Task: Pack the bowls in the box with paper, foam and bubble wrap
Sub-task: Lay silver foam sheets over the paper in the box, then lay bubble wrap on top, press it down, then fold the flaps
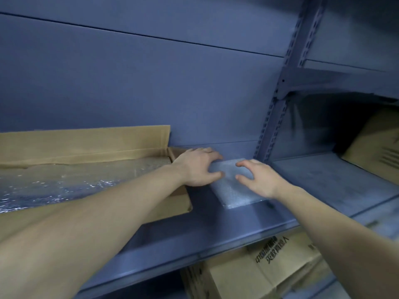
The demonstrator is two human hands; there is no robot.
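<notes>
A small flat stack of bubble wrap (235, 194) lies on the blue metal shelf (216, 234), close to the back wall. My left hand (196, 167) grips the stack's left end, fingers over its far edge and thumb on the near side. My right hand (259, 180) is over the stack's right part, fingers bent and spread, fingertips at the wrap with a gap between thumb and fingers. To the left stands an open cardboard box (86, 143) filled with a large sheet of bubble wrap (64, 180). No bowls are in view.
A slotted upright post (278, 104) splits the shelving just right of the stack. Another cardboard box (375, 147) sits on the right-hand shelf. Printed cartons (248, 275) stand on the level below. The blue back wall is directly behind my hands.
</notes>
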